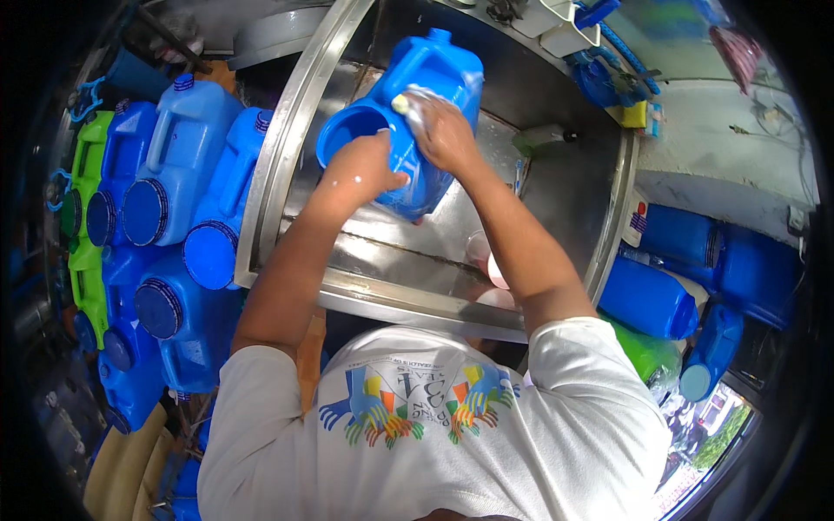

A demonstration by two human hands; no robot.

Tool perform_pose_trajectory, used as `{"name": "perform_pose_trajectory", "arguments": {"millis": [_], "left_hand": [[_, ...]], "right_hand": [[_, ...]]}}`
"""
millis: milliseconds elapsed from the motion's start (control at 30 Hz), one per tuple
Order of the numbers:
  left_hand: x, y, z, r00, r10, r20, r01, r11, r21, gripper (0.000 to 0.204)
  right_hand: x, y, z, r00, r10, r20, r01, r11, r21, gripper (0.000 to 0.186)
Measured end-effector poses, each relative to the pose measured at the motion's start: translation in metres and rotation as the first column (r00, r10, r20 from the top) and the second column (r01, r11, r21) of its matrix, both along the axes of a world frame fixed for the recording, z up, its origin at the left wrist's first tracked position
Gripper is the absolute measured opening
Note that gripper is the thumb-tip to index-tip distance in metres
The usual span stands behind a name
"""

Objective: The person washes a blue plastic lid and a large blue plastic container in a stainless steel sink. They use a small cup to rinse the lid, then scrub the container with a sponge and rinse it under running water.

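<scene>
A blue plastic water jug lies tilted over the steel sink, its wide round mouth uncapped and facing left. My left hand grips the jug by the rim of that mouth, thumb outside and the other fingers partly hidden. On the jug's upper side, my right hand presses a small pale yellow sponge, mostly covered by the fingers. White suds cling to the right hand and the jug's wall near it. A few foam spots dot my left hand.
Several capped blue jugs and a green one are stacked left of the sink. More blue containers lie at the right. Inside the sink are a greenish bottle, a brush and a pinkish cup. A yellow sponge rests on the ledge.
</scene>
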State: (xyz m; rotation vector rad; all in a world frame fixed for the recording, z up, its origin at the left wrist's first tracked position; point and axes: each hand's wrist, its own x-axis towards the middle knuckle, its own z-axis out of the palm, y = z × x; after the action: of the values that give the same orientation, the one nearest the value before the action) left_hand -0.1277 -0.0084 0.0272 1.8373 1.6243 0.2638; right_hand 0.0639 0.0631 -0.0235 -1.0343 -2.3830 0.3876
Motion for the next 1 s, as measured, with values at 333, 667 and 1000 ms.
{"name": "perform_pose_trajectory", "arguments": {"millis": [333,667,1000], "left_hand": [[0.015,-0.023,0.027,0.939,-0.289,-0.187,0.3,0.953,0.038,0.054],[0.012,-0.018,0.005,0.98,-0.036,-0.195,0.161,0.722,0.673,0.053],[0.014,-0.017,-0.014,0.987,-0.043,-0.152,0.133,0.744,0.655,0.045]], "right_hand": [[0.037,-0.08,0.021,0.989,-0.148,0.015,0.148,0.989,0.015,0.034],[0.042,-0.101,0.016,0.884,-0.464,0.059,0.452,0.88,0.148,0.03],[0.002,-0.114,0.054,0.913,-0.364,0.185,0.382,0.921,-0.071,0.03]]}}
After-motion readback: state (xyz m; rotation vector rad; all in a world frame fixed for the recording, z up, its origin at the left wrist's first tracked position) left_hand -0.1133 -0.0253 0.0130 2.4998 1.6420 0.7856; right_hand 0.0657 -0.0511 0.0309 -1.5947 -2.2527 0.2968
